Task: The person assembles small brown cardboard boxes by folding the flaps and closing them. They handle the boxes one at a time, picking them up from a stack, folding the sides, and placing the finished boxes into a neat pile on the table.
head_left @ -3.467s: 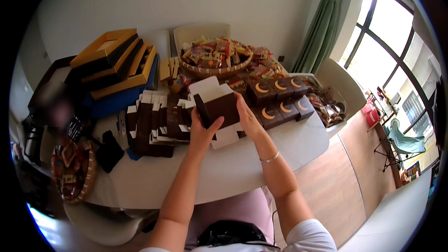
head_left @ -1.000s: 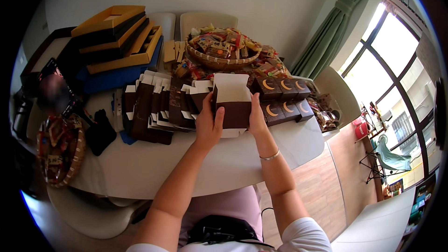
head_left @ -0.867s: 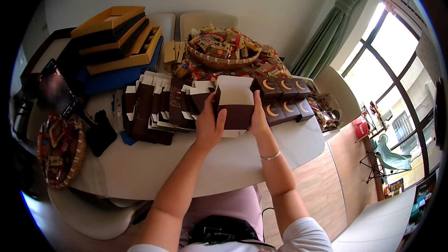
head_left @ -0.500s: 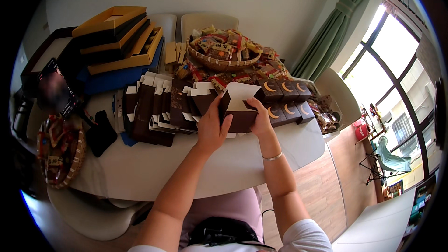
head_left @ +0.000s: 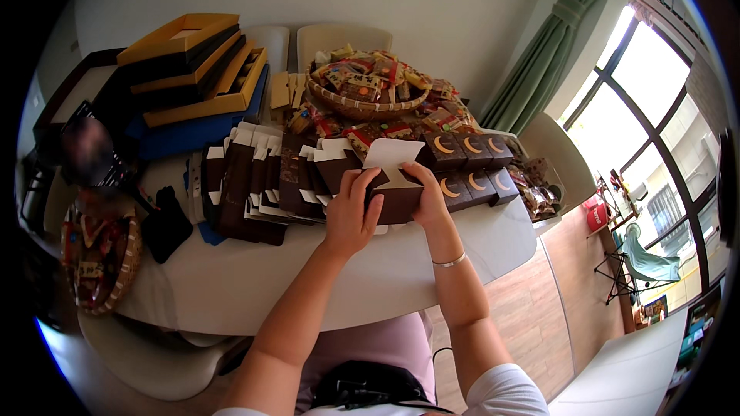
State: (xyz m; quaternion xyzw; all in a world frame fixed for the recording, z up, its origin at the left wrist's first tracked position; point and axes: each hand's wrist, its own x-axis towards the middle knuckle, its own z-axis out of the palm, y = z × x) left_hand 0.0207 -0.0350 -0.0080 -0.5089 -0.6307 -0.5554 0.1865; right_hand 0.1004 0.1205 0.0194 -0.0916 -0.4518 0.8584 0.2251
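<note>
Surface: white round bench, wooden floor at right, window and green curtain beyond.
Left edge: snack basket overhanging; stacked yellow-and-black trays at far left.
Free room: bare bench along the near edge.
Box: brown carton near the bench's middle, long axis left-right, white flap up and pointing away.
Left hand: fingers curled, gripping the carton's left end.
Right hand: fingers pressed on its right end.
Right: closed brown boxes in rows.

**A living room turned packing station**

This looks like a home. A white round worktop stands on wood flooring, with pale chairs at 12 o'clock, a green curtain and tall windows at 2 o'clock. Flat brown cartons, stacked gift boxes and a basket of sweets crowd the top.
</note>
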